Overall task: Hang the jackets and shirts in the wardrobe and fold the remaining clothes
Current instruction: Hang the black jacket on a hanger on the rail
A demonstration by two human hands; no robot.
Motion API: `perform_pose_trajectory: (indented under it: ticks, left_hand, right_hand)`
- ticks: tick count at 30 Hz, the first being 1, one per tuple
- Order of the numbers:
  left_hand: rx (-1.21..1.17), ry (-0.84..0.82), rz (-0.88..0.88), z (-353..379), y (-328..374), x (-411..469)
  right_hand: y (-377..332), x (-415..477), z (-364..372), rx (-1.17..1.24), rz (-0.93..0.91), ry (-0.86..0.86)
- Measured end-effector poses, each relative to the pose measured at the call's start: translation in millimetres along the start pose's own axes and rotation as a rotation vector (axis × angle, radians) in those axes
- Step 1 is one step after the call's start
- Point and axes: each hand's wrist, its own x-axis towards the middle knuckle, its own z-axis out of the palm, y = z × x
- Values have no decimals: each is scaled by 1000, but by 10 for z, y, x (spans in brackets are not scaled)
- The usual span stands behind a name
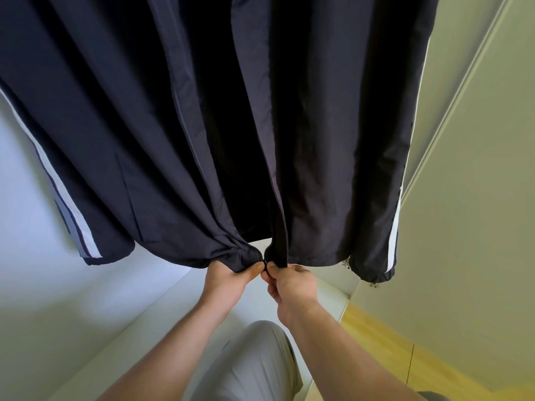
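Observation:
A dark navy jacket (173,125) with white stripes down its sleeves hangs in front of me and fills the upper frame. Its front is unzipped, with the two front panels meeting only at the bottom hem. My left hand (228,277) pinches the hem corner of the left panel by the zipper. My right hand (292,280) pinches the bottom of the right panel's zipper edge. Both hands touch at the zipper's base (264,263). The hanger and rail are out of view above.
The white wardrobe interior (58,285) lies to the left and below. A pale wardrobe door or side panel (477,198) stands at the right. A wooden floor (390,351) shows at lower right. My grey-trousered leg (254,366) is below my arms.

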Motion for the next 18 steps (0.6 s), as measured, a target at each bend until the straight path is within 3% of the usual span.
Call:
perform_pose_trajectory:
  ticks: [6,14,18]
  left_hand:
    - [150,-111,63,-155,89,26]
    - [261,-202,106,-205,100,25]
    - [398,-236,208,-197,130,47]
  right_hand:
    - [13,-6,-12,14,-35,-26]
    - [-8,-31,-23,-17,83,-47]
    - [-33,-16,-15,-53,93,-23]
